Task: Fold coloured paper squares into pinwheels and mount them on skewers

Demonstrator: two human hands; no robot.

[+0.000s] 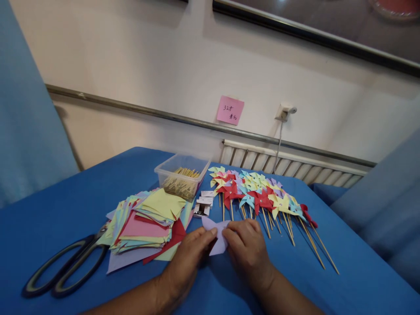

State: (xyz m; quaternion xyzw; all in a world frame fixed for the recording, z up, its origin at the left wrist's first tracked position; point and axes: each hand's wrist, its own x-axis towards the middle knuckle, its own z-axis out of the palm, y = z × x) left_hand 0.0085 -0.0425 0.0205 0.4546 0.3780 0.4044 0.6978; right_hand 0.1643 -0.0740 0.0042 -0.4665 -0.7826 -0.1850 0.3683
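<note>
Between both hands is a lilac paper pinwheel [219, 245], its paper partly folded and held above the blue tablecloth. My left hand [188, 258] pinches its left side, thumb on top. Closed on its right side is my right hand [247, 249], whose fingertips partly hide the paper. To the left lies a pile of coloured paper squares [147, 227] in yellow, pink, red and blue. Just beyond the hands sit small white boxes [203, 204], one open with dark pieces inside. Finished pinwheels on sticks [259, 197] lie in a cluster at the right.
A clear plastic box [182, 175] holding many thin wooden sticks stands behind the paper pile. Large dark-handled scissors [68, 267] lie at the left. A blue cloth [98, 183] covers the table. Behind are a radiator [256, 157], a wall rail and a pink note [230, 110].
</note>
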